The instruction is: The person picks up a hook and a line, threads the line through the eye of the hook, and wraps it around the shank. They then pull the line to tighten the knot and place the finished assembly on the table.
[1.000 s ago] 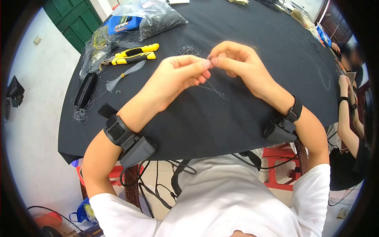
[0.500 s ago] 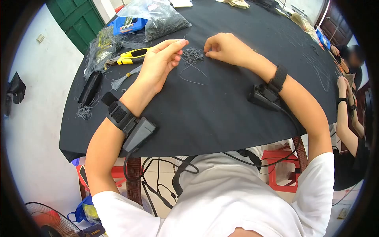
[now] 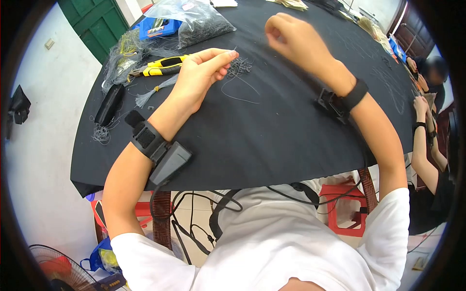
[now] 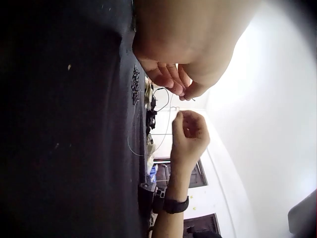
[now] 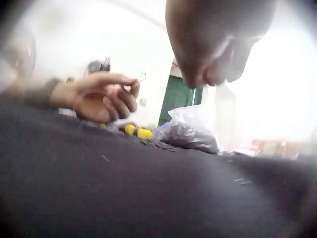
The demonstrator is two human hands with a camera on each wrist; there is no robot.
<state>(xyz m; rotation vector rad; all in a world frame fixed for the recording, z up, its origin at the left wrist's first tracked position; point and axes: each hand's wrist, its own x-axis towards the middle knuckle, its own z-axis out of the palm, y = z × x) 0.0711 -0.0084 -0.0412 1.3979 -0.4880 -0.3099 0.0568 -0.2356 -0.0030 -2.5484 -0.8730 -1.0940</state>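
In the head view my left hand (image 3: 201,72) is raised over the table, thumb and forefinger pinching a small fishhook. The curved end of this fishhook (image 5: 143,77) sticks out past the fingertips in the right wrist view. A thin fishing line (image 3: 241,99) hangs in a loop below the left fingers. Farther forward and to the right is my right hand (image 3: 302,44), apart from the left, its thumb and forefinger pinched at a fine bit of line in the left wrist view. Beside the left fingertips lies a heap of small dark hook-like pieces (image 3: 241,68).
Yellow-black pliers (image 3: 162,67), a tied bundle of line (image 3: 155,93) and a black pouch (image 3: 109,105) lie on the left. Behind them are tangled line (image 3: 121,60), a blue box (image 3: 158,28) and a clear bag (image 3: 206,26) of dark pieces. Another person (image 3: 427,121) sits at right.
Both hands were together at their fingertips, then parted. The left has moved forward and left with the fishhook; the right has swung farther forward and right in the last half second.
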